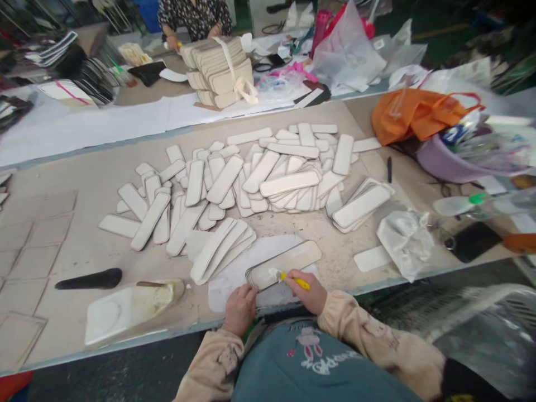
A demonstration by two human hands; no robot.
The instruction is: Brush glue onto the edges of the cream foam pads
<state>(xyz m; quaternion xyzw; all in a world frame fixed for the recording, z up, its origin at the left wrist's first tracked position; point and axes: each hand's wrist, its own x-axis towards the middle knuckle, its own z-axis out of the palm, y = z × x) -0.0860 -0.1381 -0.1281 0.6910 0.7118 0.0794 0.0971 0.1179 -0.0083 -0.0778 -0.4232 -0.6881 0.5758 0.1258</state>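
Observation:
My left hand [240, 309] presses down on the near end of a small stack of white rounded strips [285, 262] lying on a white sheet at the table's near edge; its fingers are curled onto the stack. My right hand [307, 292] is closed round a yellow-handled brush [295, 280], whose white bristles touch the top strip. A big heap of the same white strips [251, 181] is spread over the middle of the table beyond my hands.
A white glue tray [125, 307] with a stick and a black piece [90, 279] lie at the left. A crumpled plastic bag [404, 237], a black pen [389, 169], an orange bag [414, 114] and a purple tub [452, 162] sit at right. Another person [193, 18] works at the far table beside tied bundles [220, 70].

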